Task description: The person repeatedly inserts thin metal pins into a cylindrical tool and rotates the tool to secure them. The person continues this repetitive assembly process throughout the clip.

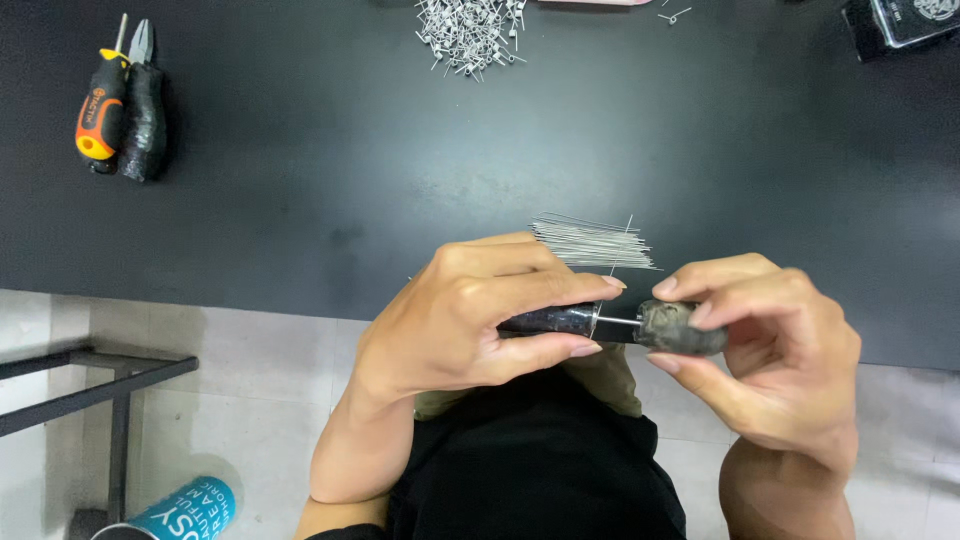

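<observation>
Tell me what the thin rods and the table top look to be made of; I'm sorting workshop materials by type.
The thin rods look like bare metal wire: silvery, straight, catching light, lying in a bundle just beyond the left hand. The table top is matte black with faint smudges; probably laminate or painted board, though the view cannot settle which.

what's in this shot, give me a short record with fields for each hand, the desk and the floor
left hand: left hand grips a dark handle
right hand: right hand pinches a grey taped grip
between hands: a thin metal rod joins handle and grip
desk: black desk with a bundle of straight wires, a heap of small bent wire pieces, an orange screwdriver beside pliers
floor: pale tiles, a teal can, a metal frame
</observation>
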